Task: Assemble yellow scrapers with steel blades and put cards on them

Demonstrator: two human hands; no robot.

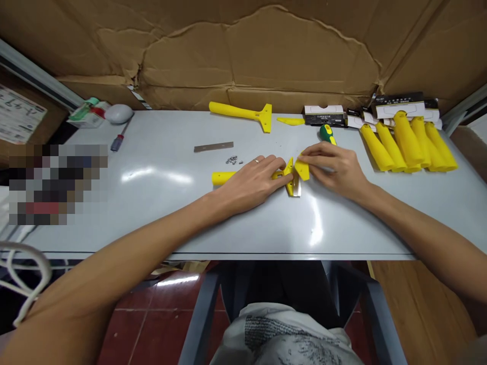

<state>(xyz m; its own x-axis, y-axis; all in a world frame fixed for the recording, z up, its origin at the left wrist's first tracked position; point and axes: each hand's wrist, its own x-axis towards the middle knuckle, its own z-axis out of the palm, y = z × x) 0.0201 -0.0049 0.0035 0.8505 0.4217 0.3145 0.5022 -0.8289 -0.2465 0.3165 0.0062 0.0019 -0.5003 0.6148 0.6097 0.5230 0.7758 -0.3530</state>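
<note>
My left hand [261, 177] is closed over a yellow scraper handle [223, 178] that lies on the table, its fingertips at the wide head. A metal blade [297, 188] shows along the right side of that head. Between the fingers of my right hand [337, 167] is a small yellow cover plate [303, 169], tilted and just right of the scraper head. Beyond my left hand lie a loose blade [213, 147] and a small pile of screws [232, 159]. Behind my right hand rests a green and yellow screwdriver [327, 134], partly hidden by the hand.
Another yellow scraper [239, 112] lies at the back, beside a yellow piece [290, 121] and a black and white box [323, 114]. Several yellow handles [407, 142] lean at the right. A second screwdriver [117, 143] and a white rounded object [118, 114] are at the left.
</note>
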